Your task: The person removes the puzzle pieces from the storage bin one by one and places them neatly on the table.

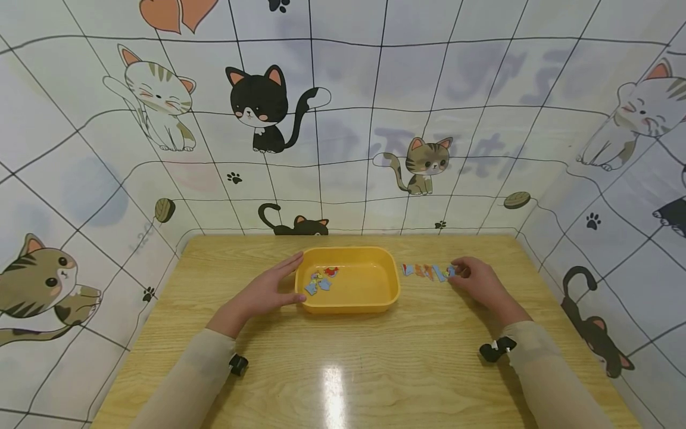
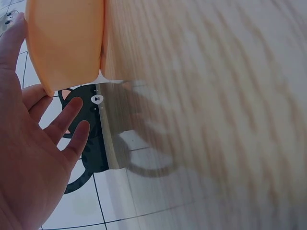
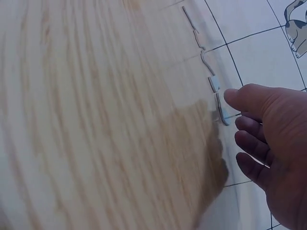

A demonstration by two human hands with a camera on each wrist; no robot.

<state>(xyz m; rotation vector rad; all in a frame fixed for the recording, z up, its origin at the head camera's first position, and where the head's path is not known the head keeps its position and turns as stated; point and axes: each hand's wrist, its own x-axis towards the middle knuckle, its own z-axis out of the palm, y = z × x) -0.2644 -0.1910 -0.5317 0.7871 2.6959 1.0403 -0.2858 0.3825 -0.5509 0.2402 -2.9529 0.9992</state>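
A yellow tray stands on the wooden table, with several small blue, yellow and red puzzle pieces in its left part. My left hand holds the tray's left end, the thumb at the near corner and the index finger at the far one. In the left wrist view, the other fingers of that hand stretch out past the tray. Right of the tray lies a row of colourful flat puzzle pieces. My right hand pinches the piece at the row's right end; its fingers partly cover it.
The wooden table reaches back to a cloth wall printed with cats and grid lines. Similar cloth rises at both sides. A dark wrist device sits on the left sleeve, and another on the right.
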